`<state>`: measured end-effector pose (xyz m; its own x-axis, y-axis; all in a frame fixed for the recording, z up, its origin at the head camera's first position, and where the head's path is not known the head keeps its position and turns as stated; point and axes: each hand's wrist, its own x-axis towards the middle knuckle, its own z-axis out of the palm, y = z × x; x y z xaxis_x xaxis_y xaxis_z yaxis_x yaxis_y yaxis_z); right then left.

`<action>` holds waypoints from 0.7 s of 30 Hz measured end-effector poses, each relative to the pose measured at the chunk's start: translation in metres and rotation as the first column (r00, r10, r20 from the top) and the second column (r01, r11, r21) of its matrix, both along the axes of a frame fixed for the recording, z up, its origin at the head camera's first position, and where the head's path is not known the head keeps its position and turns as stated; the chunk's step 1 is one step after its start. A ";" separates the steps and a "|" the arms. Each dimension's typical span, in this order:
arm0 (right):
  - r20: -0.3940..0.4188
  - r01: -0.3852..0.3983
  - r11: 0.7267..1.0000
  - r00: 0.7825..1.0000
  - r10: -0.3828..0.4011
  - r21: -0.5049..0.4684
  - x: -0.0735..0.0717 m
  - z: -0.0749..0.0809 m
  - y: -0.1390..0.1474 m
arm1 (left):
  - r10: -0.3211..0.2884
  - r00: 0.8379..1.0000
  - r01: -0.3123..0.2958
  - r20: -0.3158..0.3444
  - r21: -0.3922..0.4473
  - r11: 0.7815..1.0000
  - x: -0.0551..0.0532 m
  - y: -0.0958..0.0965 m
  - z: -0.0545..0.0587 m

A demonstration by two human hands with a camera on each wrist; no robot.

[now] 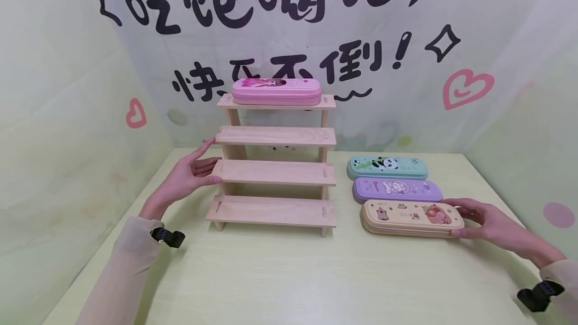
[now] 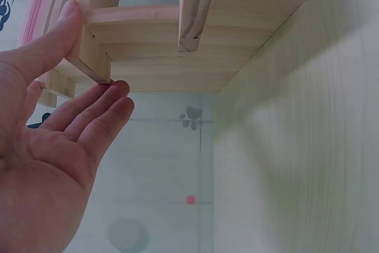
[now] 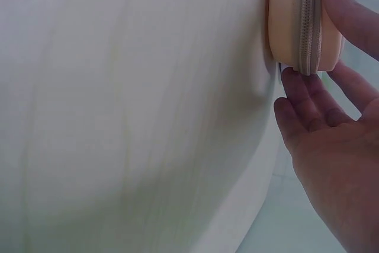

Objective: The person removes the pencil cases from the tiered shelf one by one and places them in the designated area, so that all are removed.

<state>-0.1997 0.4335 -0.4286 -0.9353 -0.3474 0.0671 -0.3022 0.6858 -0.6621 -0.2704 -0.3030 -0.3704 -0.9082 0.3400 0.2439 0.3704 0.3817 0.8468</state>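
Observation:
My left hand [image 1: 182,175] holds the left side of a four-step wooden display rack [image 1: 273,172]. In the left wrist view, the thumb presses one face of a board end [image 2: 89,57] while bent fingers touch its edge. On the right, my right hand [image 1: 489,224] grips the right end of a cream zippered pencil case [image 1: 413,218] printed with small cartoon animals. The right wrist view has its thumb on the lid, with the fingers at the end by the zipper [image 3: 308,22]. A pink pencil case [image 1: 275,93] lies on the rack's top step.
Behind the cream case lie a purple pencil case [image 1: 397,189] and a mint-green panda pencil case [image 1: 387,167], in a row. The pale wooden table [image 1: 289,275] is enclosed by a printed backdrop [image 1: 406,89] and light side walls.

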 end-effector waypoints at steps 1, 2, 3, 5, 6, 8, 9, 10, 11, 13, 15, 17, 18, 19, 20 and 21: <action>0.001 0.001 1.000 1.000 -0.001 0.006 0.000 0.000 0.000 | 0.000 1.000 0.000 0.001 0.002 1.000 0.000 0.000 0.000; 0.001 0.002 1.000 1.000 -0.002 0.009 0.000 0.000 -0.001 | -0.001 1.000 0.001 0.001 0.003 1.000 0.000 0.000 -0.001; 0.001 0.002 1.000 1.000 -0.002 0.012 -0.001 0.001 -0.001 | 0.001 1.000 -0.001 0.002 0.000 1.000 0.000 0.000 -0.001; 0.000 0.002 1.000 1.000 -0.002 0.019 -0.001 0.001 -0.001 | 0.005 1.000 -0.005 0.003 -0.004 1.000 0.000 0.000 -0.001; 0.000 0.002 1.000 1.000 -0.002 0.021 -0.001 0.001 -0.001 | 0.007 1.000 -0.007 0.004 -0.006 1.000 0.000 0.000 -0.001; -0.004 0.002 1.000 1.000 -0.002 0.025 -0.001 0.001 -0.001 | 0.008 1.000 -0.008 0.002 -0.009 1.000 -0.001 0.000 -0.001; -0.006 0.002 1.000 1.000 -0.002 0.026 -0.001 0.001 -0.001 | 0.008 1.000 -0.008 0.002 -0.010 1.000 -0.001 -0.001 -0.001; -0.007 0.002 1.000 1.000 -0.002 0.027 -0.001 0.001 -0.001 | 0.007 1.000 -0.007 0.002 -0.009 1.000 -0.001 0.000 -0.001; -0.007 0.002 1.000 1.000 -0.001 0.029 0.000 0.001 -0.001 | 0.006 1.000 -0.006 0.003 -0.008 1.000 -0.001 0.000 -0.001; -0.008 0.000 0.999 1.000 0.000 0.032 -0.001 0.001 -0.001 | 0.006 1.000 -0.006 0.003 -0.007 1.000 -0.001 0.000 -0.001; -0.008 0.000 0.999 1.000 0.000 0.036 -0.001 0.001 -0.001 | 0.006 1.000 -0.006 0.003 -0.007 1.000 -0.001 0.000 -0.002; -0.011 -0.003 0.999 1.000 0.003 0.039 -0.001 0.001 -0.001 | 0.007 1.000 -0.007 0.000 -0.003 1.000 -0.001 0.000 -0.002; -0.012 -0.003 0.999 1.000 0.003 0.039 -0.001 0.001 -0.001 | 0.007 1.000 -0.007 -0.001 -0.001 1.000 -0.001 0.000 -0.002; -0.010 -0.004 0.999 1.000 0.004 0.037 -0.001 0.001 -0.001 | 0.007 1.000 -0.007 -0.002 0.001 1.000 -0.001 0.000 -0.002; -0.009 -0.004 0.999 1.000 0.004 0.035 -0.001 0.001 -0.001 | 0.006 1.000 -0.006 -0.003 0.002 1.000 -0.001 0.000 -0.002; -0.006 -0.005 1.000 1.000 0.005 0.031 0.000 0.001 -0.001 | 0.005 1.000 -0.005 -0.003 0.004 1.000 0.000 0.000 -0.002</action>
